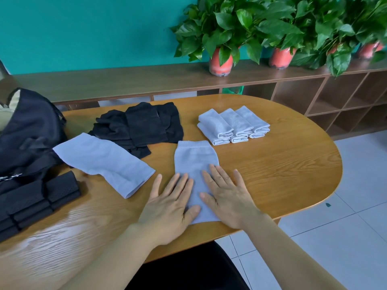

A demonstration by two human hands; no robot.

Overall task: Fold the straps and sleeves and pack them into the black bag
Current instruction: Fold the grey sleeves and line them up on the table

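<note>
Both hands lie palm down with fingers straight and slightly spread, pressing the near end of a grey sleeve (pixel 193 158). The left hand (pixel 169 204) covers its left edge and the right hand (pixel 228 197) its right edge. Neither grips anything. This grey sleeve lies flat and unfolded on the wooden desk (pixel 282 168), its ribbed cuff pointing away from the person.

Left of the grey sleeve, a second grey sleeve (pixel 100 162) lies flat and aslant. Beyond the grey sleeve and to its right sit the folded grey sleeves (pixel 232 124), stacked in neat rows. Beyond it and to its left is a loose black fabric pile (pixel 142 124). Far to its left stands the black bag (pixel 27 130), with the folded black straps (pixel 37 201) stacked just in front of it. Well behind the grey sleeve, potted plants (pixel 219 59) stand on a long shelf (pixel 125 80).
</note>
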